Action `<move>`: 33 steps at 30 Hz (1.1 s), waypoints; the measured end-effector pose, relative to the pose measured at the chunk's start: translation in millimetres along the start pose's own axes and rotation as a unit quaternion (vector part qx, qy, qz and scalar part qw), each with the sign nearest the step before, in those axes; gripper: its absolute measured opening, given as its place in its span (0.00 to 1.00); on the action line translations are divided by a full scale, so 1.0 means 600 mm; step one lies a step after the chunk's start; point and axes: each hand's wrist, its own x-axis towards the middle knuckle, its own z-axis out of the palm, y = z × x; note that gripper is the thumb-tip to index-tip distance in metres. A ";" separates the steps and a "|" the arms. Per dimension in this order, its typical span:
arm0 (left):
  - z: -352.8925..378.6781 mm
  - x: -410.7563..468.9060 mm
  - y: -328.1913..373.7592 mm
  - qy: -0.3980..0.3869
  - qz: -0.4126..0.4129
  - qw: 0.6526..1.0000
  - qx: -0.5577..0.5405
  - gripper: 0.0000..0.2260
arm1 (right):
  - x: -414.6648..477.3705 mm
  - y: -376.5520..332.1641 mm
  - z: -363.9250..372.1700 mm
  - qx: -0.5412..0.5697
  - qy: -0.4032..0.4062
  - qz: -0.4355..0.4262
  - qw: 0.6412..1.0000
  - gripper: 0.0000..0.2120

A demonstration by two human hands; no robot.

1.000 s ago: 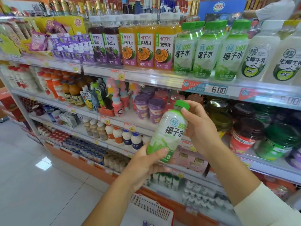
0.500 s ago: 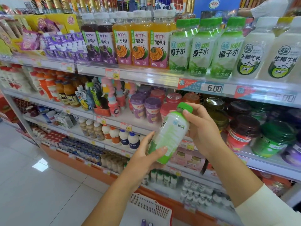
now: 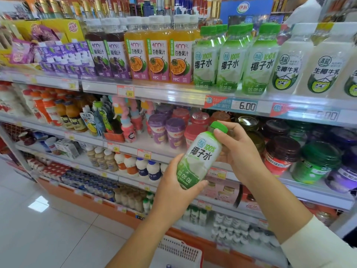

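Note:
A coconut-water bottle (image 3: 199, 157) with a green cap and a white-and-green label is held tilted in front of the shelves, its label facing me. My left hand (image 3: 173, 188) grips its lower end from below, thumb across the bottom of the label. My right hand (image 3: 239, 151) holds the neck and cap end, fingers curled behind the bottle. Three matching bottles (image 3: 231, 60) stand upright on the top shelf above.
Store shelving (image 3: 173, 93) filled with juice bottles (image 3: 158, 55), milk bottles (image 3: 326, 60), cups and jars (image 3: 282, 153) runs across the view. A white and red basket (image 3: 179, 252) sits low beneath my arms. Tiled floor lies to the left. Another person (image 3: 305, 12) stands far behind the shelf.
The bottle has been turned in my hands: half a second ago its label faced away to the side, and now the front label faces me again. Both hands keep their hold.

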 end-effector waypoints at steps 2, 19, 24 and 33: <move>-0.003 0.009 0.004 -0.031 -0.015 0.999 -0.022 0.32 | 0.004 -0.001 -0.006 0.004 0.012 0.004 1.000 0.12; 0.014 0.213 0.253 -0.106 0.219 0.964 0.104 0.35 | 0.063 -0.337 -0.079 -0.189 -0.019 -0.211 0.959 0.11; -0.007 0.308 0.362 -0.011 0.350 0.904 0.245 0.28 | 0.103 -0.476 -0.101 -0.242 0.021 -0.308 0.920 0.11; 0.007 0.424 0.393 0.004 0.369 0.836 0.406 0.26 | 0.225 -0.581 -0.140 -0.287 0.052 -0.321 0.901 0.14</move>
